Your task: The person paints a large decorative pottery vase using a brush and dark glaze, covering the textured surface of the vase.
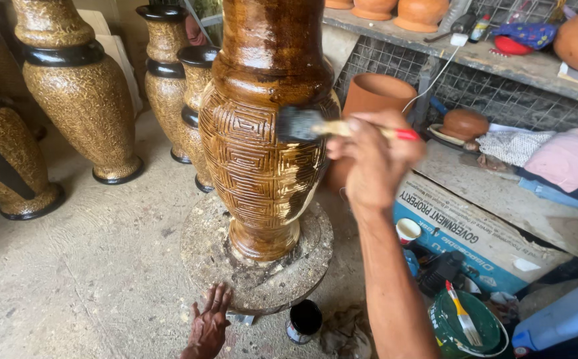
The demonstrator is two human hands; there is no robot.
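The right hand [375,166] pinches a light brush [302,124] against the heavy, wet, slippery, breakable vase [262,133], while the left hand [208,326] rests spread on the turntable [202,259] rim.

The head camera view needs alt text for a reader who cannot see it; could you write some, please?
A right hand holds a paintbrush against a tall, glossy brown carved vase standing on a round turntable, whose edge the left hand touches. Speckled gold vases stand behind.

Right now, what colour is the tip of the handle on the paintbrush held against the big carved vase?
Red tip on a pale wooden handle, head view.
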